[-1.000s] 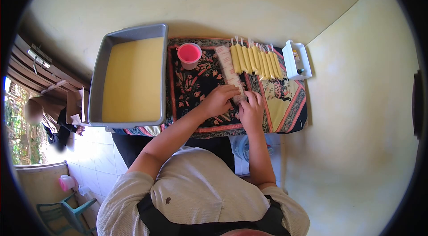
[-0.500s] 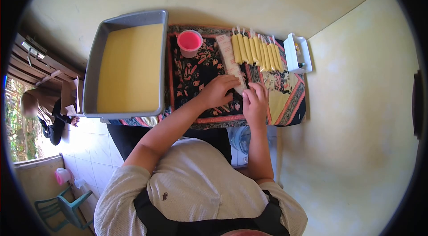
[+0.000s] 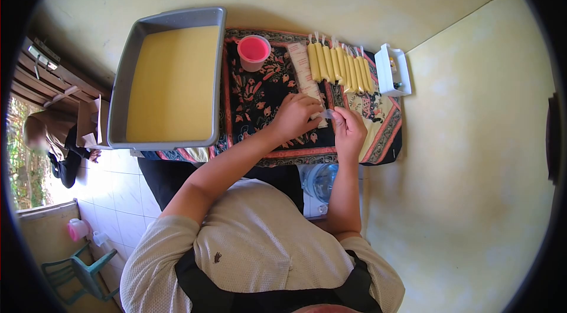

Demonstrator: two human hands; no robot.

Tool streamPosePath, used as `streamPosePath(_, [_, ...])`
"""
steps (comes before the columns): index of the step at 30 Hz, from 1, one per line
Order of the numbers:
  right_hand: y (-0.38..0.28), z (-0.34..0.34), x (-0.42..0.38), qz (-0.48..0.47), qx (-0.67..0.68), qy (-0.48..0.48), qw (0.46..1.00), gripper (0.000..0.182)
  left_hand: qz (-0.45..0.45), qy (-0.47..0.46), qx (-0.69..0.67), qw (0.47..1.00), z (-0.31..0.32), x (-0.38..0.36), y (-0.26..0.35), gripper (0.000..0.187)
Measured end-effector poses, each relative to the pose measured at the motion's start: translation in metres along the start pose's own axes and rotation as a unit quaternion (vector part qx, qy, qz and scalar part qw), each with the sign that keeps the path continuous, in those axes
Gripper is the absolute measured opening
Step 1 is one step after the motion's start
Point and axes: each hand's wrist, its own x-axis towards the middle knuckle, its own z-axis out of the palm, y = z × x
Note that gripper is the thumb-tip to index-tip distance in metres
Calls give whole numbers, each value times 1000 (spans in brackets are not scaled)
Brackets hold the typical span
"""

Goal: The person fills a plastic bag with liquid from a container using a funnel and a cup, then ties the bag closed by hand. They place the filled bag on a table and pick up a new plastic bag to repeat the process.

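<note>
My right hand (image 3: 349, 133) pinches the end of a thin clear plastic sleeve (image 3: 326, 114) between thumb and fingers. At the sleeve's other side, my left hand (image 3: 297, 117) has its fingers curled in on the plastic; its fingertips are partly hidden. Both hands are over the near end of a flat pack of plastic sleeves (image 3: 304, 70) with faint red print. Right of the pack lies a row of several tied sleeves filled with yellow liquid (image 3: 339, 65). A clear tub with bright pink inside (image 3: 254, 53) stands left of the pack.
A large grey basin (image 3: 217, 88) of yellow liquid stands left on the patterned cloth (image 3: 260, 94). At the right edge is a white box (image 3: 385, 70) with small bottles. A water jug (image 3: 322, 182) is below the table. Left, a person (image 3: 56, 135) bends near a green chair (image 3: 82, 271).
My right hand has moved slightly right, drawing the clear sleeve into view between the hands. My left hand's fingers have gone from lying on the pack to curling in. The view has shifted slightly.
</note>
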Motion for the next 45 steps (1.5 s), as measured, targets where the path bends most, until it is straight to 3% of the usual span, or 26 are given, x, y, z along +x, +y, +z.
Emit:
streamPosePath(8, [-19, -34, 11, -22, -8, 151, 988, 10, 22, -80, 123, 989, 4, 5, -3, 32])
streamPosePath(9, [-21, -37, 12, -46, -8, 193, 980, 9, 32, -57, 83, 994, 2, 5, 0, 33])
streamPosePath(11, [-21, -46, 5, 57, 92, 201, 973, 11, 55, -7, 6, 998, -9, 6, 10, 35])
streamPosePath(13, [-29, -45, 11, 24, 188, 211, 959, 17, 90, -27, -174, 980, -38, 9, 27, 34])
streamPosePath(15, [-30, -41, 18, 7, 268, 215, 939, 19, 85, -47, -378, 921, -59, 3, 40, 27])
streamPosePath(16, [-27, -31, 27, -11, 220, 266, 938, 21, 79, -62, -382, 919, -73, -4, 42, 16])
streamPosePath(19, [-44, -17, 40, 41, 363, 215, 906, 24, -91, -79, -410, 904, -128, -29, 58, 13])
streamPosePath(20, [-55, -10, 46, 49, 399, 192, 895, 26, -110, -45, -421, 899, -140, -40, 59, 15])
streamPosePath(21, [-63, 0, 52, 47, 424, 166, 889, 25, -122, -5, -499, 858, -150, -51, 62, 12])
streamPosePath(23, [-79, 22, 62, 46, 471, 115, 873, 25, -125, 37, -517, 846, -176, -69, 60, 10])
streamPosePath(24, [-83, 33, 63, 50, 448, 89, 888, 23, -151, 41, -531, 833, -198, -75, 64, 11])
streamPosePath(27, [-118, 69, 80, 40, 468, 58, 881, 19, -185, 38, -385, 903, -257, -98, 52, 21])
streamPosePath(30, [-141, 104, 100, 44, 494, 32, 868, 16, -251, 136, -342, 895, -306, -116, 35, 36])
streamPosePath(33, [-160, 136, 108, 45, 487, 13, 872, 13, -212, 242, -306, 896, -343, -130, 16, 36])
streamPosePath(40, [-183, 182, 82, 124, 463, -84, 873, 21, -214, 321, -333, 860, -393, -156, -4, 34])
streamPosePath(45, [-175, 195, 68, -3, 376, -149, 914, 30, -179, 343, -240, 891, -417, -150, 3, 34])
